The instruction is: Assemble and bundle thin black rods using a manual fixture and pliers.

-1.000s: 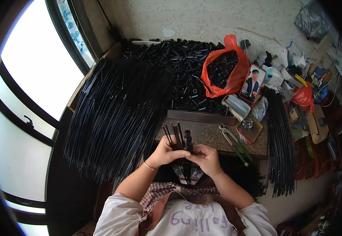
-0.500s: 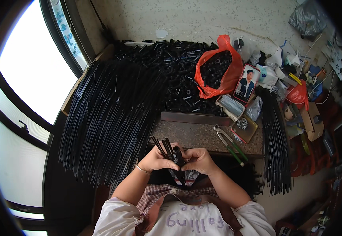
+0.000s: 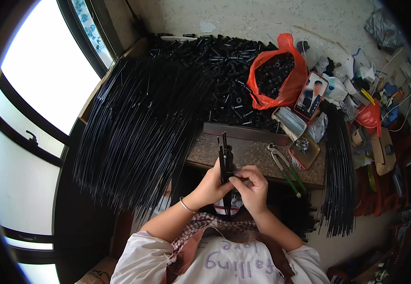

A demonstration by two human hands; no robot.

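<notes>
A small speckled stone table (image 3: 255, 154) sits by a bright window, crowded by a fan of long black rods (image 3: 134, 128) and a heap of short black tubes (image 3: 219, 71). The left hand (image 3: 211, 185) grips a few upright black rods (image 3: 224, 156); the right hand (image 3: 251, 188) pinches something too small to identify against them. Pliers (image 3: 285, 168) lie near the table's right edge.

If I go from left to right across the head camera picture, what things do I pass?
Bright window → big heap of thin black rods → left hand → right hand → pliers → narrower bundle of black rods → cardboard box.
</notes>
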